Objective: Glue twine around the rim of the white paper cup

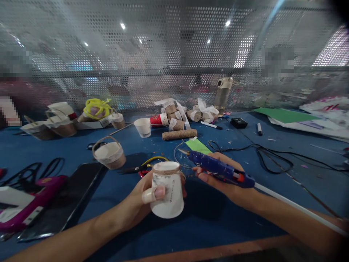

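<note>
1. Paper cup, held above the desk's near edge: likely light, thin-walled, crushable; we'd grip its sides gently.
2. Our left hand: curled round the cup.
3. Our right hand: wrapped round a blue glue gun.

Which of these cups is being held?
The white cup with twine around its narrower upper end: the left hand grips it, while no hand touches the other cups.

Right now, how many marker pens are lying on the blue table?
2. One marker pen lies left of the black box; the other marker pen lies to its right. More may be hidden behind other things.
</note>
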`<state>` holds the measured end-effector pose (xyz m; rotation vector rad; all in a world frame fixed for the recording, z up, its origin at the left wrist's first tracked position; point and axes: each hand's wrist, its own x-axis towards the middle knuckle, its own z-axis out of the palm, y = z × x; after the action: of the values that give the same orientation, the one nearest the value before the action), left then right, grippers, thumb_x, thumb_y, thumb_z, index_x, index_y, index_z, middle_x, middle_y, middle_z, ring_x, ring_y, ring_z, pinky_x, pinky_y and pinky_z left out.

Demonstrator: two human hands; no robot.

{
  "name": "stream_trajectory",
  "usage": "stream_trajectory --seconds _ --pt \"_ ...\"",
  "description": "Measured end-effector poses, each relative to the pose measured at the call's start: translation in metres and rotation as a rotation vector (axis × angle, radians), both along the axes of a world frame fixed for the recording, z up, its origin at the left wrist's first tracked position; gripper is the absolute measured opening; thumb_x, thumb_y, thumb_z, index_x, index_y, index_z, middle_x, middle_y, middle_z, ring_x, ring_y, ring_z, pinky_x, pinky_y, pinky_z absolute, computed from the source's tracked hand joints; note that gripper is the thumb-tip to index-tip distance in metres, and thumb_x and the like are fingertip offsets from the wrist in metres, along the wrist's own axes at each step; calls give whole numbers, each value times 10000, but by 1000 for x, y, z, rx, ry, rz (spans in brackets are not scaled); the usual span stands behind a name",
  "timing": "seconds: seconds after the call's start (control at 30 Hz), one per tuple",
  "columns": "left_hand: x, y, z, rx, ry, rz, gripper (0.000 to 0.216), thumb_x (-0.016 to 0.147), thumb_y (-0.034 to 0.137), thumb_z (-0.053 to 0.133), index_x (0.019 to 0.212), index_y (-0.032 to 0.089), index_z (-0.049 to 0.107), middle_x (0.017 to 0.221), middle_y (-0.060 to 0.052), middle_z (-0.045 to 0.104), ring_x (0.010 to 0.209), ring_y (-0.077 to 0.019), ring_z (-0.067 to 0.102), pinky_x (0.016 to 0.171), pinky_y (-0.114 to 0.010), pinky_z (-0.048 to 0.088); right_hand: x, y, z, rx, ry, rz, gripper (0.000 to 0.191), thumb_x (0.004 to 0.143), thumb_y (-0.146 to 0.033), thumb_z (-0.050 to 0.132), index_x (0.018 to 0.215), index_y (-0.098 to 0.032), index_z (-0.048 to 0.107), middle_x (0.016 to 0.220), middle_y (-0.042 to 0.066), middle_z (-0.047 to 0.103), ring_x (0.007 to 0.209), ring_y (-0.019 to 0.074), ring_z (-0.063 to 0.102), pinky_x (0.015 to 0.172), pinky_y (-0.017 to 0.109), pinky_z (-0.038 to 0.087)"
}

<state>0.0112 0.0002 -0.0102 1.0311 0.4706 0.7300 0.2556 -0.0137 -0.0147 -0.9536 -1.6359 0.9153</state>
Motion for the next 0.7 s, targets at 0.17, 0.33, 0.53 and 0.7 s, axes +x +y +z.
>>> stream_trajectory --seconds 0.17,0.33,0.53,0.7 --pt "-3 1 1 25 16 81 453 740 379 717 1123 148 642 1006 -110 718 875 -230 645 762 -294 525 6 2 -4 159 -64 80 271 794 -167 699 694 -211 452 723 -38 533 668 116 509 645 266 419" --pt "-5 0 3 -12 14 120 463 743 383 712 1150 181 623 1001 -99 723 893 -249 641 773 -326 526 6 3 -3 149 -115 118 249 802 -176 656 676 -211 445 668 -31 530 600 119 484 579 271 383" --pt "-6 1 1 14 62 70 468 735 410 719 1129 171 637 999 -109 718 889 -257 644 770 -329 515 11 0 1 84 -225 61 259 772 -164 612 641 -213 395 628 -30 491 553 119 440 523 273 321" --pt "-7 2 -1 43 173 98 536 739 448 722 1191 189 595 1065 -118 700 945 -291 635 805 -366 499 13 -3 3 112 -269 64 264 742 -109 604 644 -208 380 607 -50 446 539 99 385 523 256 297"
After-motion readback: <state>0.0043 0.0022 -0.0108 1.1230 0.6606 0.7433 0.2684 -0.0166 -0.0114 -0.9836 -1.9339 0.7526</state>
